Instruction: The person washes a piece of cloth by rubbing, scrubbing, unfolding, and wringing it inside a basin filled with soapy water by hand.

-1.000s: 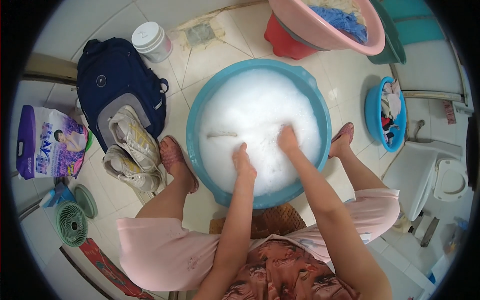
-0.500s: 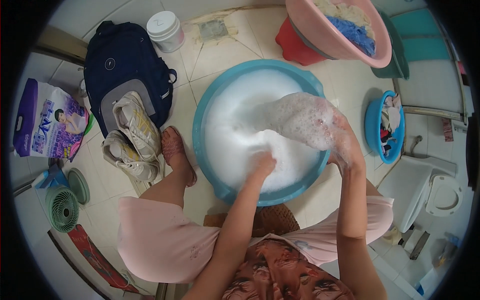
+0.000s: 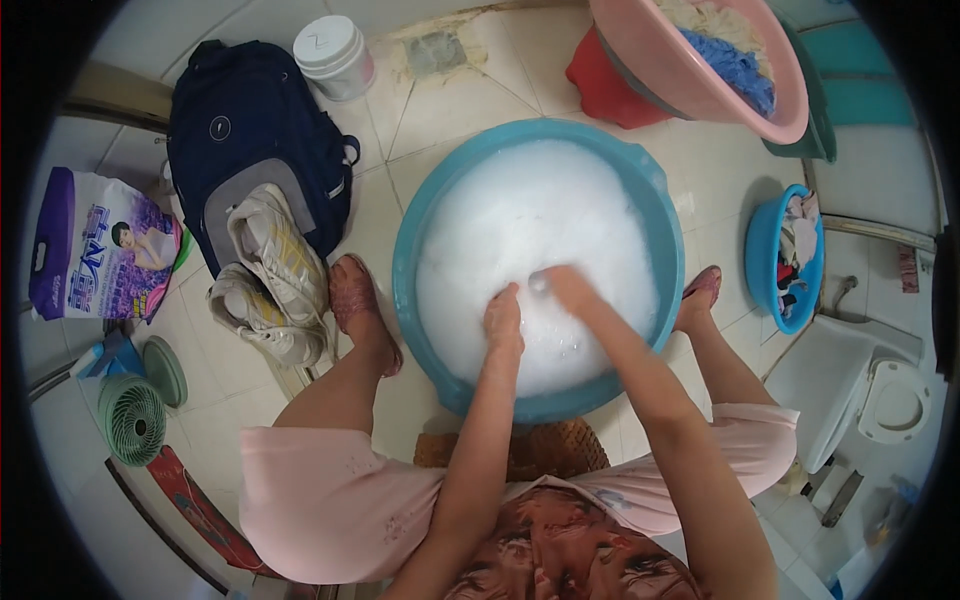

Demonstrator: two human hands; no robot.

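A wide blue-green basin (image 3: 408,330) on the floor between my legs is filled with thick white suds (image 3: 520,200). Low in the foam, near the middle, is my left hand (image 3: 503,320), its fingers curled and partly sunk. Whatever it grips is covered by the suds. Just to its right, my right hand (image 3: 570,290) is smeared by motion, its fingertips at a small foamy lump (image 3: 540,283) that I cannot make out. The two hands are close together but apart.
A dark blue backpack (image 3: 255,130) and whitish sneakers (image 3: 275,250) stand at the left, by a purple detergent bag (image 3: 110,245). A pink tub of clothes (image 3: 640,50) is at the far right, near a small blue basin (image 3: 757,260). A white lidded bucket (image 3: 333,60) stands far back.
My right hand has come down and left into the suds from above the basin's right side. The foam-covered bundle it held up is out of sight. My left hand has shifted slightly left.
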